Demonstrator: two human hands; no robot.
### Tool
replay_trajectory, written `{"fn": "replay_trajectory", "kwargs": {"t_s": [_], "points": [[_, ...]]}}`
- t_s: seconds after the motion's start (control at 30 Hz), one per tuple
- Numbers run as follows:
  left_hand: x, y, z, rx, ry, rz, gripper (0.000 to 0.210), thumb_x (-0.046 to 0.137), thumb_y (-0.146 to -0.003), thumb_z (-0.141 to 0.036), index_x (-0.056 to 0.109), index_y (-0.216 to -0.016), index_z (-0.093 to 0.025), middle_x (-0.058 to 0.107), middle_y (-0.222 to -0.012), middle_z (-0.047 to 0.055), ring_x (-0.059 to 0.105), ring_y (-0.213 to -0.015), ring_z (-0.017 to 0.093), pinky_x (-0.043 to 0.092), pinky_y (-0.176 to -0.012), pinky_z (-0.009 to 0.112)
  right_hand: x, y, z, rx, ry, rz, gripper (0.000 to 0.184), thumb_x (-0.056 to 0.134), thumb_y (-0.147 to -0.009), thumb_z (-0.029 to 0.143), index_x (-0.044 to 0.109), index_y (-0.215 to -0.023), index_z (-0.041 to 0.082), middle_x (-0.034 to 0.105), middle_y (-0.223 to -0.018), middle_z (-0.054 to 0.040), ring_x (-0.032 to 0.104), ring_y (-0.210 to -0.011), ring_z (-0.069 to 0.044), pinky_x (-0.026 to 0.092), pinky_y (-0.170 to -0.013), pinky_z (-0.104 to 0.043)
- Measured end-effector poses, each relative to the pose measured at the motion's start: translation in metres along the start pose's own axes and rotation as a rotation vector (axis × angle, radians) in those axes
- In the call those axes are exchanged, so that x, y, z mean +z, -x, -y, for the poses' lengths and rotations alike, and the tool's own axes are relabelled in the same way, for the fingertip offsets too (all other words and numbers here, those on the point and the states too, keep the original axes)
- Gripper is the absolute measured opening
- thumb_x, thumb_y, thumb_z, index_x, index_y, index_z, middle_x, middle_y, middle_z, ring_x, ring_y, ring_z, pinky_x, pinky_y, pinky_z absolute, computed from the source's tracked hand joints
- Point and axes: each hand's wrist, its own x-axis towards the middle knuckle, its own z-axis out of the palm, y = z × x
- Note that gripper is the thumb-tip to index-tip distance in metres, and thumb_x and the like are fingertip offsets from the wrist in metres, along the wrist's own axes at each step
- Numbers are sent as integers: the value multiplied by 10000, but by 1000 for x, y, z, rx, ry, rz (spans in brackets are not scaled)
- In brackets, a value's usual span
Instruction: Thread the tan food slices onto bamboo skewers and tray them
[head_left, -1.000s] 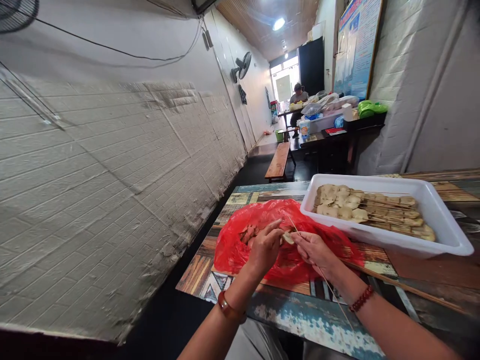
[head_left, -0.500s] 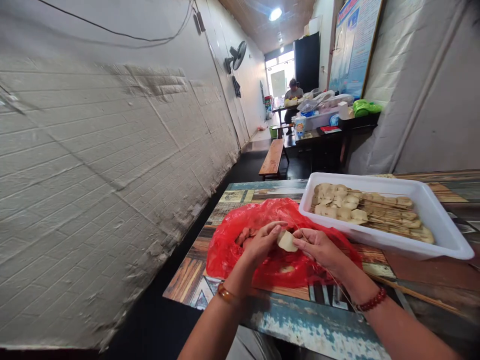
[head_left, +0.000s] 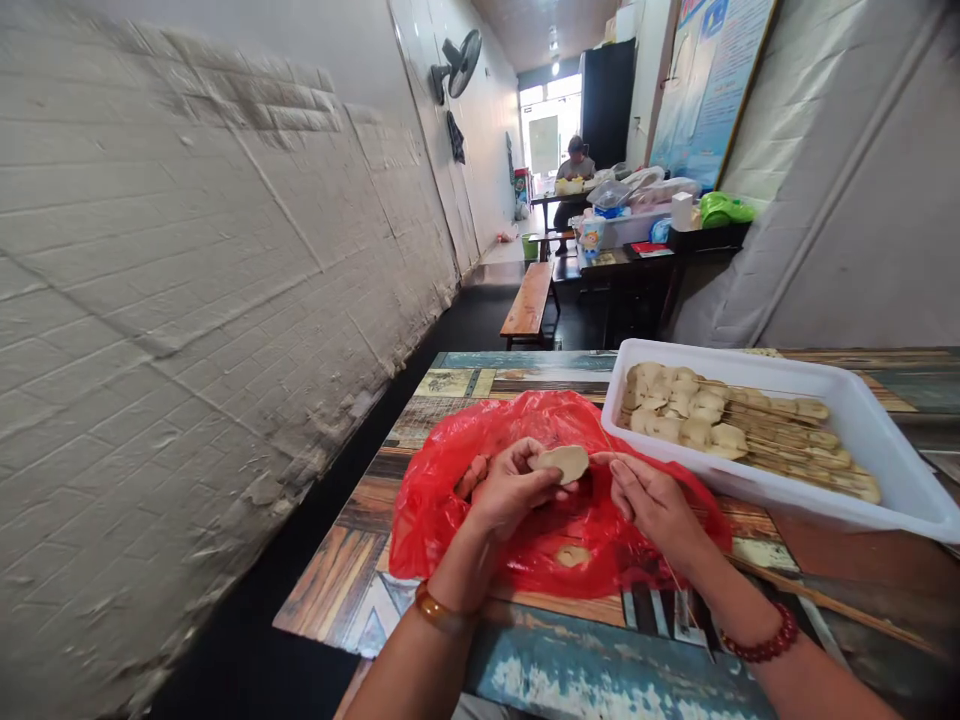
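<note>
Above a red plastic bag (head_left: 450,540), my left hand (head_left: 517,490) pinches a thin, pale tan round slice (head_left: 566,463) between thumb and fingers. My right hand (head_left: 649,500) is closed on a thin skewer (head_left: 684,598), just right of the slice. Its fingertips are close to the slice's edge; whether the skewer's tip touches it, I cannot tell. Another pale slice (head_left: 574,555) lies at the bag's near side. Several pinkish-looking pieces show in the bag left of my left hand, partly hidden by it.
To the right stands a white plastic tub (head_left: 810,515) with several skewers of pale slices (head_left: 675,400). Loose bamboo sticks (head_left: 832,600) lie on the patterned table (head_left: 337,585). Beyond are a wooden bench (head_left: 529,300), a loaded table and a seated person (head_left: 575,170).
My left hand now holds the slice alone, turned flatter and seen more edge-on. My right fingers have come off it and moved slightly right with the skewer. The view has tilted down.
</note>
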Motion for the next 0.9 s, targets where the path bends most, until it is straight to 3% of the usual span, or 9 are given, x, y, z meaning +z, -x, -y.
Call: {"fn": "replay_trajectory", "kwargs": {"t_s": [0.2,0.33,0.5,0.7,0.8,0.9], "points": [[-5,3,-6,0,66,-158,480,800,-559,-323,545,-928,-154,655,-814,32,648,-657,149,531,-575,244,7,10,8,55,-44,62,443,360,-925,460,557,-1154,137,413,-506,62,385,-438,-89,331,-436,-207],[-5,3,-6,-28,102,-185,451,803,-555,-334,566,-890,-146,656,-803,39,645,-670,151,535,-595,255,10,12,9,179,-207,90,439,416,-894,483,548,-1165,164,410,-514,78,293,-348,-54,230,-316,-177],[-1,4,-6,-14,114,-182,382,778,-594,-314,543,-858,-170,662,-823,38,661,-687,161,524,-588,237,12,15,14,215,-331,133,434,474,-869,479,579,-1146,163,440,-546,72,305,-349,-28,221,-320,-152],[-5,0,-2,41,106,-237,353,752,-620,-314,562,-880,-167,656,-793,41,632,-614,130,486,-536,211,19,23,12,205,-105,143,531,463,-879,467,471,-1323,176,437,-508,85,329,-330,-38,279,-322,-156],[-7,-1,1,110,55,-270,328,735,-639,-320,590,-868,-136,629,-673,22,559,-503,80,424,-471,168,24,26,7,127,18,153,480,418,-906,425,513,-1293,157,461,-505,71,390,-337,-54,350,-345,-174],[-8,-1,1,140,22,-287,308,720,-654,-309,591,-867,-127,615,-625,10,519,-460,65,398,-447,162,27,25,2,-22,121,120,395,420,-909,361,599,-1202,166,575,-599,22,494,-383,-76,454,-421,-208]]}}
